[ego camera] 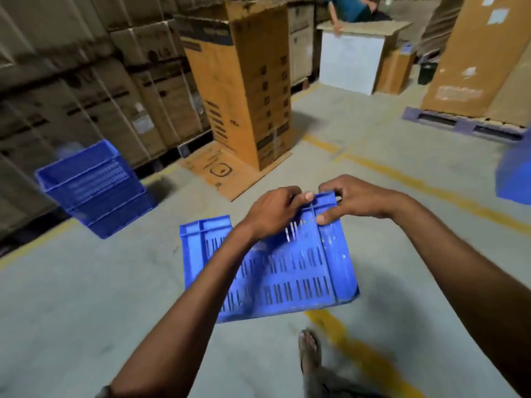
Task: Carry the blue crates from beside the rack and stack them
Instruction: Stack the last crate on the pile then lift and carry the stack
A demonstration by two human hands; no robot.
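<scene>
**A blue crate held in both hands above the warehouse floor**

At the far left stands a wall of brown cardboard cartons [86, 90], strapped with pale bands; their printed labels are too blurred to read. In front of them, on the grey concrete floor [86, 297], is a stack of blue crates [94, 188], made of hard plastic with rows of narrow slots in the walls. It stands near a yellow painted line [416, 179].

More to the right stands a tall orange-brown carton [247, 81], with a dark band near its top and a column of small black symbols on one side; the writing cannot be read. A flat piece of cardboard [230, 170] lies on the floor at its foot.

In the middle, the carried blue crate [287, 268] is in the air, tilted, with a slotted wall turned to the camera. The plastic is ribbed at the rim and has pale scratches and spots. The left hand [273, 214] is closed on the upper rim, and the right hand [353, 199] is closed on the same rim just beside it, the thumb pressed on the wall. Below the crate a foot in a sandal [309, 349] shows.

Further back, a person in a blue shirt [350, 7] leans over a white box [347, 61]. At the right edge a big carton [482, 53] rests on a purple pallet [465, 124], and a blurred blue plastic object [514, 173] is partly cut off.
</scene>
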